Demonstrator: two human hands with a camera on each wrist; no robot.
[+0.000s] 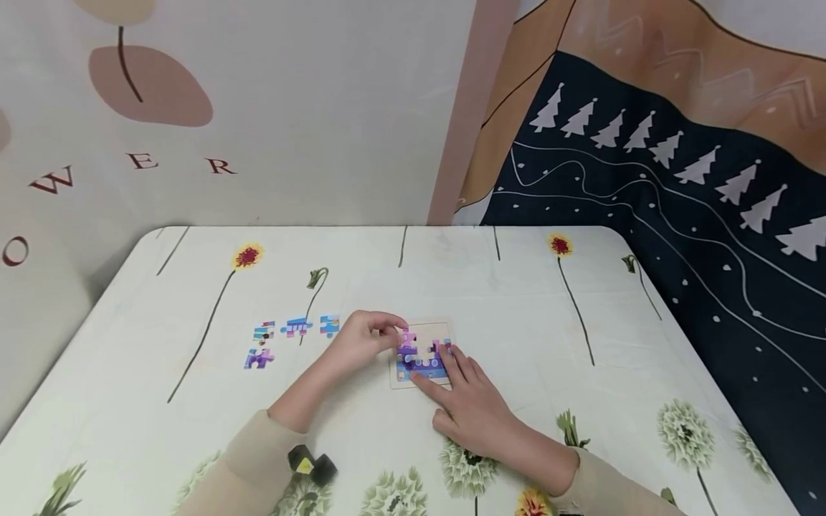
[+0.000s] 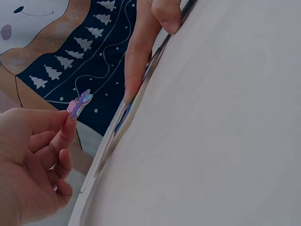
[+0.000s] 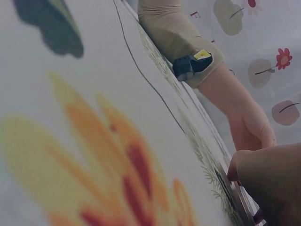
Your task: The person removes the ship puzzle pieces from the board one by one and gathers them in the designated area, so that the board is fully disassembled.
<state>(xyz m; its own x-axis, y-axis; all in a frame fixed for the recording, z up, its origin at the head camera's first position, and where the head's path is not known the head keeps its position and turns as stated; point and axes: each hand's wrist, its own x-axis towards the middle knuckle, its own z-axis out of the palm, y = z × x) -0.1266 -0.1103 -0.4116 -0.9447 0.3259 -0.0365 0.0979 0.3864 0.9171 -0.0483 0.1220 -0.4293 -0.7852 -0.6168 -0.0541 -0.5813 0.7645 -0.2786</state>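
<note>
My left hand [image 1: 363, 340] pinches a purple and pink jigsaw piece [image 2: 80, 104] between thumb and fingertip, held above the left side of a puzzle tray [image 1: 422, 328]. The tray is a shallow light wooden frame. Blue and purple pieces fill its bottom and sides, while bare board shows at the top and middle. My right hand [image 1: 476, 408] rests on the tray's right and lower edge with its fingers spread, covering some of the fitted pieces. In the right wrist view the tray is mostly hidden behind the right hand [image 3: 268, 176].
Left of the tray, several loose puzzle pieces lie on the table: a purple one [image 1: 259, 358], a multicoloured one [image 1: 264, 332], a blue striped one [image 1: 296, 327] and a blue one [image 1: 329, 326]. The tablecloth [image 1: 516, 315] is white with printed flowers. A dark patterned cloth [image 1: 645, 193] hangs at the right.
</note>
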